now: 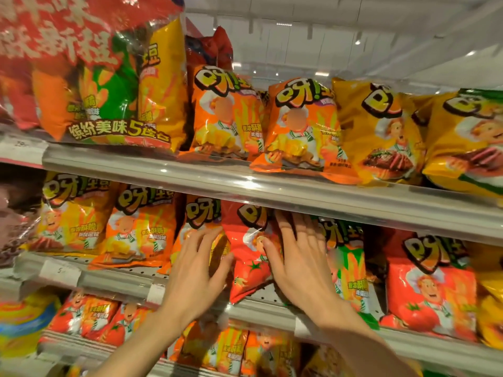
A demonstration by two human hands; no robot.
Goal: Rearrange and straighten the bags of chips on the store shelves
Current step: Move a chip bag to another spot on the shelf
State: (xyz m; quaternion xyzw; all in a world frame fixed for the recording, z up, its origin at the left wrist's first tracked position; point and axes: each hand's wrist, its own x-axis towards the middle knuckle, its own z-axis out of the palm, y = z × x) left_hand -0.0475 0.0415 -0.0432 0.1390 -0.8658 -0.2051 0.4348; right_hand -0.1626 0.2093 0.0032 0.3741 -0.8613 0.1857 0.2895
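Note:
A red tomato-flavour chip bag (pixel 246 257) stands tilted on the middle shelf (pixel 272 308), between my two hands. My left hand (pixel 198 270) lies with spread, straight fingers on the orange bag (pixel 196 213) just left of the red one, its fingertips touching the red bag's left edge. My right hand (pixel 296 257) presses flat against the red bag's right side, thumb on its front, and covers part of a green-topped bag (pixel 345 257) behind it.
The upper shelf (pixel 245 183) holds orange bags (pixel 299 129) and yellow bags (pixel 381 131), with a large multipack (pixel 103 77) at the left. More red bags (pixel 430 284) stand at the right, orange and yellow ones (pixel 136 229) at the left. The lower shelf carries further bags (pixel 89 319).

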